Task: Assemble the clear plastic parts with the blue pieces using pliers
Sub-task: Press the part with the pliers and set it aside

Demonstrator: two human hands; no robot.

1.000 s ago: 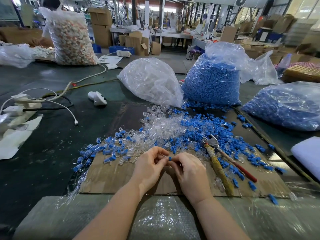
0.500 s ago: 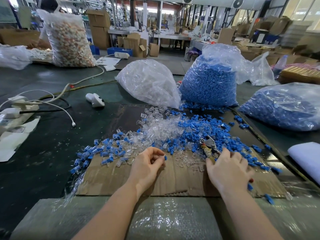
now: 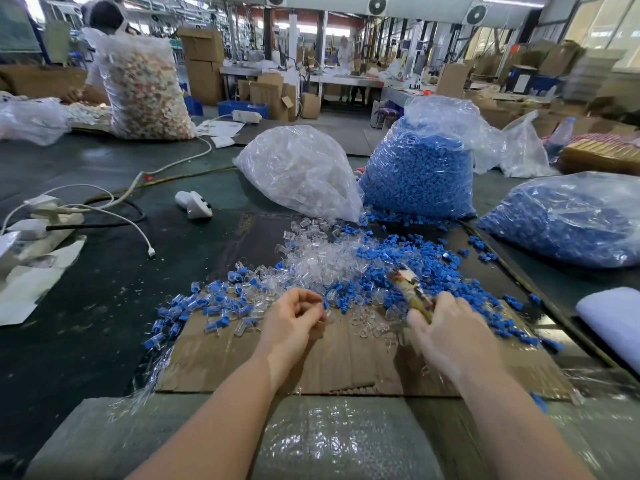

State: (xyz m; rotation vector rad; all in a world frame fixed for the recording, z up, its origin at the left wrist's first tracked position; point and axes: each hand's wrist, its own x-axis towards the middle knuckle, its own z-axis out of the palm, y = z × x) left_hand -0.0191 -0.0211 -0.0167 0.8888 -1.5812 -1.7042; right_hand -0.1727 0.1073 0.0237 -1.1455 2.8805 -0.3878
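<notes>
My left hand (image 3: 294, 318) pinches a small clear part with a blue piece (image 3: 325, 305) at its fingertips, just above the cardboard sheet (image 3: 277, 362). My right hand (image 3: 446, 327) grips the pliers (image 3: 410, 287) by their taped handles, and the blurred jaws point up and away over the parts. A heap of loose clear parts (image 3: 322, 261) lies in the middle of the cardboard, with loose blue pieces (image 3: 426, 268) spread to its right. Several joined clear-and-blue parts (image 3: 194, 306) lie to the left of my left hand.
Behind the heap stand a bag of clear parts (image 3: 301, 174) and a bag of blue pieces (image 3: 419, 174); another blue bag (image 3: 571, 220) lies right. A white handheld device (image 3: 194, 204) and cables (image 3: 104, 209) lie left. Bubble wrap (image 3: 329, 441) covers the near edge. A person sits far left.
My right hand left the part, reached right to the pliers, gripped their handles and lifted them off the cardboard. My left hand kept hold of the part.
</notes>
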